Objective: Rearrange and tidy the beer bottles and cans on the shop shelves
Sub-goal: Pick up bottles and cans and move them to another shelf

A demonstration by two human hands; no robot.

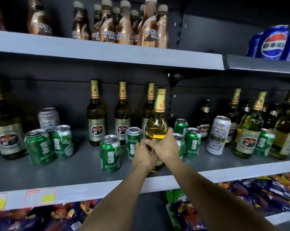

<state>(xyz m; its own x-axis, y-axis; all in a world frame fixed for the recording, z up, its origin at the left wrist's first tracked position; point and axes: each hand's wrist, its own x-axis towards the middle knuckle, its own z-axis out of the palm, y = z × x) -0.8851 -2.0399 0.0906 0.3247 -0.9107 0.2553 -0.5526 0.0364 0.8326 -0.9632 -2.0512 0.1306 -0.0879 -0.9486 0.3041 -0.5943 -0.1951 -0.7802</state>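
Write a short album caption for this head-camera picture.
Both hands, left hand and right hand, grip a beer bottle among green cans.

Both bare forearms reach forward and converge, the left hand [143,156] and right hand [164,145] pressed together, fingers [168,133] curled closed around the beer bottle [156,125].

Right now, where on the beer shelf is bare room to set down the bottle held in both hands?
Bare shelf lies left of the hands, before the three brown bottles, between the green cans and the front can. Right of the held bottle is crowded.
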